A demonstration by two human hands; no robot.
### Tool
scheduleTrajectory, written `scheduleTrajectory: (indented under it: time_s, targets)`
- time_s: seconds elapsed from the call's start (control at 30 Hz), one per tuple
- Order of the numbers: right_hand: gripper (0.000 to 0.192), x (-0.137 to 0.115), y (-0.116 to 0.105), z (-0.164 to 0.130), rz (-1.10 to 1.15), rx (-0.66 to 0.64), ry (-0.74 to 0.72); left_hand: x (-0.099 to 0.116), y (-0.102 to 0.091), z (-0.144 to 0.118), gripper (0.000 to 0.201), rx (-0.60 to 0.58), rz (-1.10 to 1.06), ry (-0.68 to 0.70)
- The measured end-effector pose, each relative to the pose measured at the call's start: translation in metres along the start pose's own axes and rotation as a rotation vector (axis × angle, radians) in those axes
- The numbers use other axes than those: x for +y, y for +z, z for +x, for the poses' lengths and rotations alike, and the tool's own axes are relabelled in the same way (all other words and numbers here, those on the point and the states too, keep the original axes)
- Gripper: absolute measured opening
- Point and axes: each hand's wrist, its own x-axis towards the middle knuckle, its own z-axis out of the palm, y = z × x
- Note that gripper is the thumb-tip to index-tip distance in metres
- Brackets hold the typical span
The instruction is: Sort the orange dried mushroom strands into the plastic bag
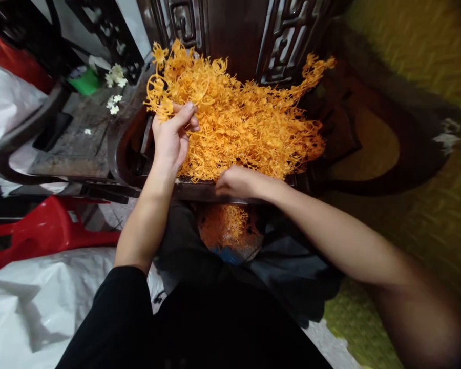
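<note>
A large heap of thin, branching orange plastic flower pieces covers the dark wooden seat in front of me. My left hand is at the heap's left side, closed in a pinch, with thumb and fingers on an orange plastic flower piece that has round, looped ends. My right hand is low at the seat's front edge, just before the heap. Its fingers curl inward and point down; what they hold, if anything, is hidden. Below it, between my legs, more orange pieces lie in a container.
The carved dark wooden backrest rises behind the heap. On the left are a wooden side table, a green roll of tape and small cream-coloured flower pieces. A red plastic stool and a white sack are lower left.
</note>
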Motion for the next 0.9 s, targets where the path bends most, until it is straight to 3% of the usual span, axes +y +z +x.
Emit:
scheduleTrajectory:
  time_s: [0.07, 0.1, 0.17, 0.27, 0.33, 0.4, 0.53, 0.67, 0.9]
  targets:
    - [0.009, -0.002, 0.011, 0.001, -0.091, -0.136, 0.033, -0.004, -0.004, 0.0, 0.036, -0.035, 0.029, -0.005]
    - [0.011, -0.002, 0.01, 0.001, -0.084, -0.111, 0.042, -0.006, -0.005, -0.001, 0.037, -0.064, 0.04, -0.001]
    - [0.017, -0.004, -0.005, -0.003, 0.08, 0.096, 0.043, -0.006, -0.006, -0.006, 0.04, -0.13, 0.05, 0.029]
    - [0.041, -0.012, -0.043, -0.013, 0.601, 0.545, 0.027, 0.001, -0.003, -0.019, 0.041, -0.203, 0.081, 0.111]
    - [0.053, -0.022, -0.062, -0.02, 0.888, 0.686, 0.009, 0.009, 0.002, -0.029, 0.042, -0.242, 0.156, 0.156]
    - [0.055, -0.032, -0.07, -0.023, 1.035, 0.743, -0.026, 0.015, 0.005, -0.036, 0.041, -0.283, 0.233, 0.187]
    - [0.046, -0.037, -0.07, -0.019, 1.105, 0.881, -0.063, 0.023, 0.004, -0.041, 0.035, -0.297, 0.304, 0.243]
    - [0.041, -0.031, -0.071, -0.017, 1.173, 0.936, -0.036, 0.027, 0.0, -0.043, 0.03, -0.283, 0.315, 0.262]
    - [0.037, -0.018, -0.078, -0.009, 1.178, 1.223, -0.013, 0.027, 0.021, -0.051, 0.032, -0.227, 0.18, 0.099]
